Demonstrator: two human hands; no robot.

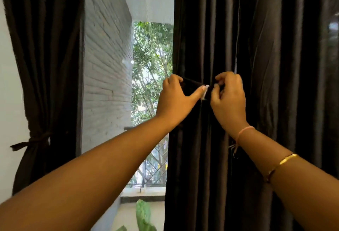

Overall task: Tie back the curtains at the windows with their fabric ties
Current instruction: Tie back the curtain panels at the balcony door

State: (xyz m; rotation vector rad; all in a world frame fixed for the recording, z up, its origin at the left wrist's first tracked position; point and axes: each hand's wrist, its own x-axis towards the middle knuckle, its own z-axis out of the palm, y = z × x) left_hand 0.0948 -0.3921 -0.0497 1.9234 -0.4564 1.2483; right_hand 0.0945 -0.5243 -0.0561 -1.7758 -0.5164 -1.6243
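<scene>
Cloth, dark and velvety, hangs in deep vertical pleats right behind both grips: this is the right-hand curtain (275, 65), loose and straight from top to bottom. Its inner edge falls just left of the left grip (176, 98). Beyond that edge is a tall open strip of window showing a white-painted brick wall (106, 65) and green trees (152, 56).

Well left of the grips, past the strip, the left-hand curtain (45, 56) is cinched into a waist below grip height by a knotted band (34, 141) with one stiff end jutting outward.

Between the grips a narrow fabric tie (192, 84) of the same dark cloth stretches taut across the curtain's front folds; whether it passes behind them cannot be told. The left grip has its fingers curled over one end, thumb straight and pressing toward a small white tag (205, 93). The right grip (227, 98), nearly touching it, pinches the other end with bent fingers.

Below the right grip, a pink thread band (244, 131) circles the wrist, and farther down the forearm sits a thin gold bangle (282, 163).
</scene>
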